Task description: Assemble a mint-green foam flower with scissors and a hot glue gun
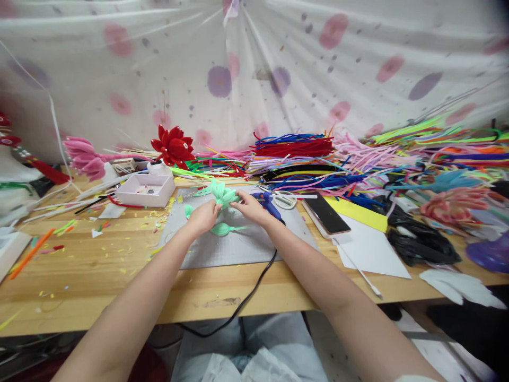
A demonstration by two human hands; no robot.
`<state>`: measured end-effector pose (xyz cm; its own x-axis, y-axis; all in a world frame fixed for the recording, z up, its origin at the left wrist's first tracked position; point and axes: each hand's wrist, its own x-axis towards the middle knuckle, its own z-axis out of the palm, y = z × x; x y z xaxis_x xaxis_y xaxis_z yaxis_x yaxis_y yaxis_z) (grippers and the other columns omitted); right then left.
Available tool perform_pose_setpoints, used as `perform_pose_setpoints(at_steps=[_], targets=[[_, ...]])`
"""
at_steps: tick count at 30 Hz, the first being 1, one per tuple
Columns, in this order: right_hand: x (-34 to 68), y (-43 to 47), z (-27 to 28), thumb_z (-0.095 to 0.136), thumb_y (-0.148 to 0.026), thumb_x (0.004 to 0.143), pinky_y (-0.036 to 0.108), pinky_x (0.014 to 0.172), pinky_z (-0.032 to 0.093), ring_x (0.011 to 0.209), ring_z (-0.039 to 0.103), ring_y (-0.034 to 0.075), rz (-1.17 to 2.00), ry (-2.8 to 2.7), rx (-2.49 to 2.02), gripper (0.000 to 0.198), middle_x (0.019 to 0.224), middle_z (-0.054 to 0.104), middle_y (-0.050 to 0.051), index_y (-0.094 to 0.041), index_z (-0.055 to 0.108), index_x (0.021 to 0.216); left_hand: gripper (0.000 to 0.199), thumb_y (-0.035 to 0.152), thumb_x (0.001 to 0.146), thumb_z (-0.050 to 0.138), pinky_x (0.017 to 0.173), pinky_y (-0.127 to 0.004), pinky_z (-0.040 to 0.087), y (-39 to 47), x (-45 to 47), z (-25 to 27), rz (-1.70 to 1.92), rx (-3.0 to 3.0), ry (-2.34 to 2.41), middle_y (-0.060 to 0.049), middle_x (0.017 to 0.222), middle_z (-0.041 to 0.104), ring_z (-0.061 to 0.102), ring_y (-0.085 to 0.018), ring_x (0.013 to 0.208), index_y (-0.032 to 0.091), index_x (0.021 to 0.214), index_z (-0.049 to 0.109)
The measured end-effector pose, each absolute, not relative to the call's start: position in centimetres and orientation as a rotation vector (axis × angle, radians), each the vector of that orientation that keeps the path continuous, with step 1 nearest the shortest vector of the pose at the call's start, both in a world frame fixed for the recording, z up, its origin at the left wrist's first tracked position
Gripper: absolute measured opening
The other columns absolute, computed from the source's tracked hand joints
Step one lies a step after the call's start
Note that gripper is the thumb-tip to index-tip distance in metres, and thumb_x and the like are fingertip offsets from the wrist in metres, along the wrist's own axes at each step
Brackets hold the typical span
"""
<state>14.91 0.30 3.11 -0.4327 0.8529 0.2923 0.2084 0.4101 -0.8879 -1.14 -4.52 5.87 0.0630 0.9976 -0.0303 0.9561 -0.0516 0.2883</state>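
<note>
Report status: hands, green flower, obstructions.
Left hand, right hand on green flower. Green piece on mat. Glue gun close by right hand.

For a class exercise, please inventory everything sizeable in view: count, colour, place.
table: one, light wood, foreground
mat: one, grey, mid-table
flower piece: one, mint green, over mat
loose pieces: at least two, mint green, on mat
glue gun: one, blue, mat's right side
box: one, white, left of mat
red flower: one, red, behind box
pink flower: one, pink, back left
fuzzy stems: uncountable, many colours, table's back
phone: one, black, right of mat
sheets: two, yellow and white, beside phone
bag: one, black, far right
coral flower: one, coral, far right
backdrop: one, white, spotted, behind table
left grip: one, bare, holding flower piece
right grip: one, bare, touching flower piece
</note>
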Motion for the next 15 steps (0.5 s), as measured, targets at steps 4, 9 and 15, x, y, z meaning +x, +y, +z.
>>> perform_pose_setpoints(at_steps=[4,9,15], targets=[[15.0,-0.1,3.4,0.059,-0.028,0.069,0.029,0.077,0.039,0.085,0.053,0.015,0.986,-1.880,-0.900,0.022,0.090,0.060,0.002,-0.016,0.057,0.087,0.038,0.034,0.090,0.028,0.072,-0.031,0.039,-3.9,-1.3,5.1,0.354,2.052,1.986,-0.015,0.095,0.066,0.060,-0.025,0.090,0.012,0.095,0.059],[14.8,0.6,2.9,0.055,-0.032,0.072,0.028,0.074,0.040,0.081,0.053,0.014,1.006,-1.754,-0.923,0.020,0.087,0.061,0.001,-0.017,0.058,0.085,0.039,0.035,0.089,0.028,0.072,-0.032,0.040,-3.5,-1.4,4.4,0.415,2.039,1.933,-0.016,0.096,0.066,0.060,-0.026,0.090,0.012,0.092,0.059],[14.7,1.0,2.3,0.057,-0.035,0.070,0.027,0.073,0.041,0.075,0.053,0.012,1.125,-1.659,-0.870,0.024,0.087,0.061,0.001,-0.016,0.058,0.086,0.037,0.035,0.087,0.031,0.074,-0.032,0.040,-3.4,-1.5,4.2,0.497,2.052,1.857,-0.014,0.093,0.066,0.059,-0.024,0.088,0.013,0.090,0.061]])
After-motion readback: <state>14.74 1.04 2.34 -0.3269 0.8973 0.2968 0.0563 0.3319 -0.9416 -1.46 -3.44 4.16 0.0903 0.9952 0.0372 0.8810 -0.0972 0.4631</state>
